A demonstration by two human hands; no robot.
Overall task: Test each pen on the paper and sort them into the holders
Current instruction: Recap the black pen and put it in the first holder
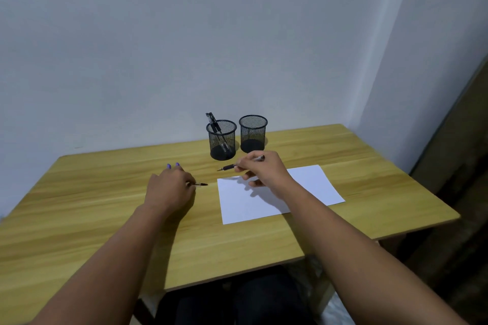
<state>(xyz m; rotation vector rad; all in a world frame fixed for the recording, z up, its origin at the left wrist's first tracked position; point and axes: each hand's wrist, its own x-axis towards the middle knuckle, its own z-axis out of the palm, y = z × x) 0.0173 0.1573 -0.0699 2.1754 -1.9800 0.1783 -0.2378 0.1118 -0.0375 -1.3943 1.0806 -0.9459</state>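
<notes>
Plain grey-white walls meet in a corner behind a light wooden table (105, 219), far edge against the wall. White paper (311, 187) lies flat toward the table's right edge, no marks visible on it. Two black mesh holders stand near the far edge: left holder (221, 141) has two or so dark pens leaning in it, right holder (253, 134) looks empty. Left hand (169, 188) rests on the table left of the paper, most fingers curled over a pen (200, 184) whose tip pokes out toward the paper's left edge, two fingertips lifted; grip itself is hidden under the hand. Right hand (264, 169) hovers over the paper's far-left corner, thumb and fingers pinching a second pen (229, 167) mid-barrel, tip pointing left and slightly down, off the sheet, not yet writing. Judgement: pens are light, stiff, smooth plastic, likely to roll if let go on the table; best held on the dark grip section near the tip for the scribble, then by the barrel for dropping into a holder. Paper is thin and may slide under the stroke, so it needs steadying.
</notes>
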